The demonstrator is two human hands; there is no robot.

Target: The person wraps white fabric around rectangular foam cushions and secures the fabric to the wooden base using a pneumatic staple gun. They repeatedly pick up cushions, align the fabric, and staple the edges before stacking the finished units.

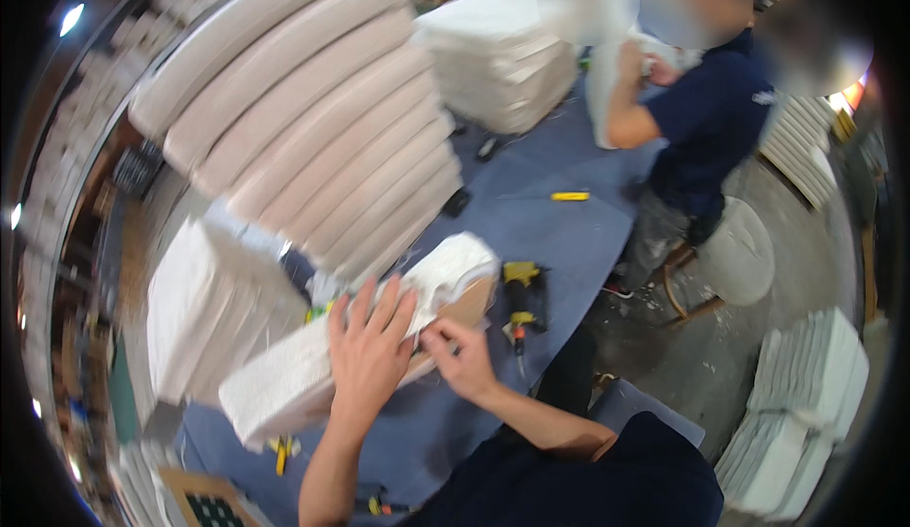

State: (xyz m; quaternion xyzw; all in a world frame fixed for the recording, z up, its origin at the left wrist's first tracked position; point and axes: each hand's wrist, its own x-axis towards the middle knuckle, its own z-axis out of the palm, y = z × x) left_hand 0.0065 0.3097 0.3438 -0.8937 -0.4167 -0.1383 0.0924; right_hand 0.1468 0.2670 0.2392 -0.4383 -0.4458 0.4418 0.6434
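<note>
A long padded piece in white fabric point(299, 375) lies on the blue-covered table in front of me, with a tan board-like face point(471, 305) showing along its right side. My left hand point(370, 361) rests flat on top of the piece, fingers spread. At the seam between the white cover and the tan face, my right hand point(460, 356) is closed, thumb and fingers pinching the edge of the fabric. Beyond the far end, the cover is bunched in loose folds. A yellow-and-black power tool point(521, 295) lies right of the piece.
A tall stack of pale padded panels point(322, 119) leans at the back left; another white stack point(213, 309) stands nearer. A yellow-handled tool point(570, 196) lies on the blue table point(512, 167). A co-worker point(706, 100) works across at right, beside a round stool point(735, 252).
</note>
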